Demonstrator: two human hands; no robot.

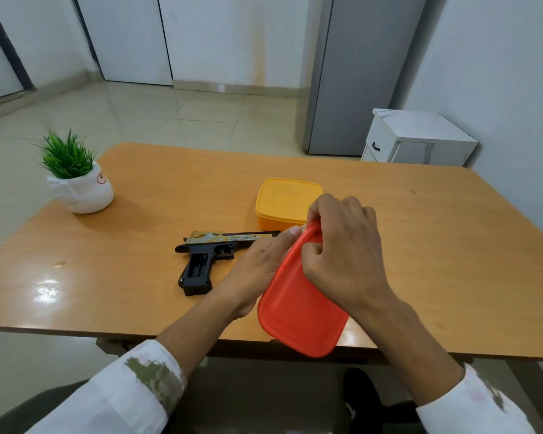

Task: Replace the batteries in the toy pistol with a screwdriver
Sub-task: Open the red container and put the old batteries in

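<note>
A black and gold toy pistol lies on its side on the wooden table, barrel pointing right, grip toward me. Just right of it I hold a red plastic box tilted up off the table. My left hand grips the box's left side, thumb along its rim. My right hand curls over the far top edge of the red lid and pinches it. A closed yellow box stands behind the red one. No screwdriver or batteries are visible.
A small green plant in a white pot stands at the table's far left corner. A white cabinet and a grey pillar stand beyond the table on the right. The table's near edge runs under the red box.
</note>
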